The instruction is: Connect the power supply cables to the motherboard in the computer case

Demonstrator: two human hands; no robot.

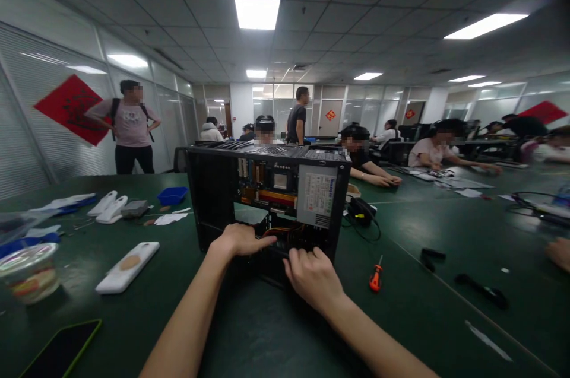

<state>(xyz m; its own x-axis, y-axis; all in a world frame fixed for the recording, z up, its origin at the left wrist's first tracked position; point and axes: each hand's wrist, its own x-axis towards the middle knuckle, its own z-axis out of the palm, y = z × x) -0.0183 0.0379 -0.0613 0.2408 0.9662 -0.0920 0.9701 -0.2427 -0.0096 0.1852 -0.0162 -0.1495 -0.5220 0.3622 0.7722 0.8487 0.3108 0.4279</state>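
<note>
Phone (60, 351): nearest, bottom left, cut by the frame, well apart from the case
Case (212, 194): upright on the worktop (267, 336), open side toward camera, both hands low on it
Left hand (240, 240): thumb stretched out by the lower edge (278, 251), fingers mostly hidden; grip cannot be told
Right hand (314, 274): fingers curled at that edge; whether clamped on it, cannot tell
Wires (285, 229): just behind the hands, best not snagged by fingertips
Lower edge: even pressure from both sides probably steadiest, lest the case tip
Screwdriver (375, 277): on the worktop, right of the case

Black computer case (212, 194); orange screwdriver (376, 279), perhaps partly black; green tabletop (418, 324); blue tray (172, 195).
</note>
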